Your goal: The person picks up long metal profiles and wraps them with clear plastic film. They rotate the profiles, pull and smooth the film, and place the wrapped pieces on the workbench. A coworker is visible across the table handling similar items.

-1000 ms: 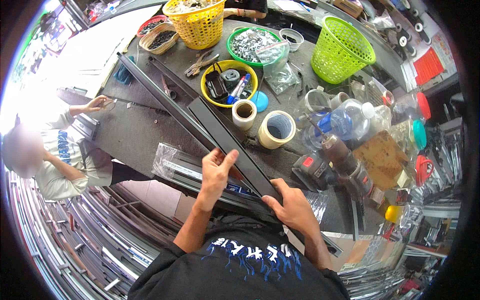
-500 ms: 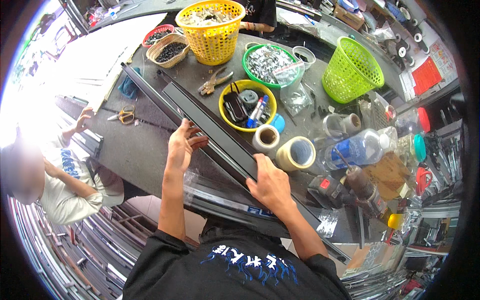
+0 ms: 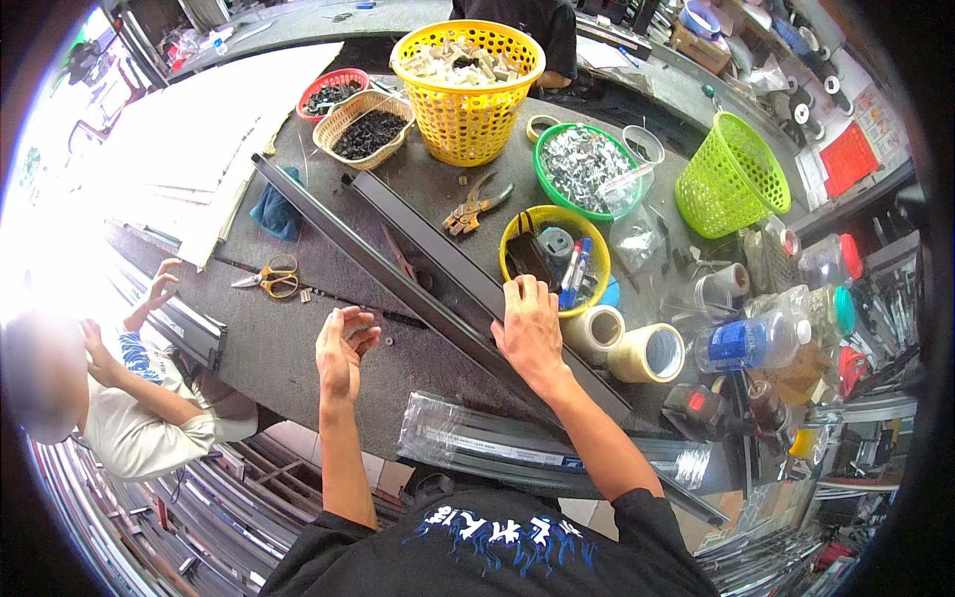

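Note:
My left hand point(image 3: 343, 360) is held above the worktable, fingers apart and nothing in it. To its right, a long dark metal profile point(image 3: 368, 264) lies diagonally, its near end passing under my right forearm. Beyond it runs a second dark metal profile point(image 3: 428, 231), roughly parallel. My right hand point(image 3: 530, 333) is closed over the near part of this second profile, beside the yellow basket point(image 3: 603, 261) of markers and small tools. A dark-handled tool point(image 3: 400, 261) shows in the gap between the profiles, partly hidden. Gold-handled scissors point(image 3: 279, 277) lie left of them.
Pliers point(image 3: 476, 205) lie beyond the profiles. A tall yellow basket point(image 3: 463, 124), a green tray point(image 3: 589, 171) of small pieces and a green basket point(image 3: 731, 179) stand farther back. Tape rolls point(image 3: 647, 354) and a bottle point(image 3: 746, 343) are at right. A seated person point(image 3: 164, 388) is at left.
My left hand has let go of the profiles and drawn away. The two profiles, close together before, now lie apart with a gap. My right hand stays on the far one. The view has shifted.

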The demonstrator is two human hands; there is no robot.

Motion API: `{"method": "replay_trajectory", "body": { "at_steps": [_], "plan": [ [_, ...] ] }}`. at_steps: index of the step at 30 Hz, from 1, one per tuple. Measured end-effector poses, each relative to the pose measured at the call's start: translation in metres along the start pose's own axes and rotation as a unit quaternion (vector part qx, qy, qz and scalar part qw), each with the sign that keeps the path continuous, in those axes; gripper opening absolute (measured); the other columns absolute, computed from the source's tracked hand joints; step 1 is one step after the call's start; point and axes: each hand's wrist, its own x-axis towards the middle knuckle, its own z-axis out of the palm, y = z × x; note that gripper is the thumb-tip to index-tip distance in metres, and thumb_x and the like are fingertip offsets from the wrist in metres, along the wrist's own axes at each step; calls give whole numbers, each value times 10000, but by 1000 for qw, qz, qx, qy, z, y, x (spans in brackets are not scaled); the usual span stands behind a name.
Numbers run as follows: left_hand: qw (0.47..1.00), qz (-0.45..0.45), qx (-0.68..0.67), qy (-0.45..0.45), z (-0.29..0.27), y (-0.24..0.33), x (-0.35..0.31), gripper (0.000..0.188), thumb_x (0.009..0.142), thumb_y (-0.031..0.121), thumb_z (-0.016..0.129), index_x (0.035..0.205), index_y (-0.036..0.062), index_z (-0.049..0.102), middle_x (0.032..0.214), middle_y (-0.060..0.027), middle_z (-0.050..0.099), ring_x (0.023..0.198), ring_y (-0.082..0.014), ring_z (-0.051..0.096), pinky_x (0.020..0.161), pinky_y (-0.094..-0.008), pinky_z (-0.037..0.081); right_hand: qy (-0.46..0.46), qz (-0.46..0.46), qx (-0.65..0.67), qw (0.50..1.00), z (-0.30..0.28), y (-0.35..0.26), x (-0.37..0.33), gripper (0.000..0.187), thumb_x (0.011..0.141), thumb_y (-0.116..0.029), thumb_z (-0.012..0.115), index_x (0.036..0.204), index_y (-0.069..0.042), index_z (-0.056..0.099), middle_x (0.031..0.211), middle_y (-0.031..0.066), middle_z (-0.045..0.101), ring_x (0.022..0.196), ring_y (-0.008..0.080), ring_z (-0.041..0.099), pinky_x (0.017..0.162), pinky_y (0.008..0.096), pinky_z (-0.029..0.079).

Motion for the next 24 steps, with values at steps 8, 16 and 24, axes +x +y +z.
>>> {"method": "replay_trajectory", "body": {
  "at_steps": [8, 16, 24],
  "plan": [
    [1000, -7, -14, -22, 0, -4, 12, 357, 1078, 397, 496, 1139, 75, 639, 1044, -80, 693, 910, -219, 676, 836, -362, 525, 29, 0, 5, 1000, 12, -12, 16, 573, 606, -174, 917, 1091, -56, 636, 1167, 106, 495, 1099, 304, 483, 877, 439, 405],
    [992, -63, -107, -26, 4, -6, 23, 350, 1087, 362, 476, 1116, 48, 628, 1019, -102, 682, 882, -220, 664, 823, -374, 538, 20, 28, 21, 999, 26, -14, 24, 589, 604, -158, 915, 1104, -50, 622, 1179, 122, 499, 1124, 326, 482, 886, 458, 410],
    [990, -51, -108, -73, 4, 2, 32, 348, 1086, 368, 485, 1101, 51, 627, 1032, -104, 673, 901, -214, 659, 834, -362, 532, 45, 40, -30, 998, 31, -23, 32, 574, 607, -217, 920, 1086, -69, 640, 1165, 106, 505, 1116, 307, 475, 892, 450, 399]
  ]
}}
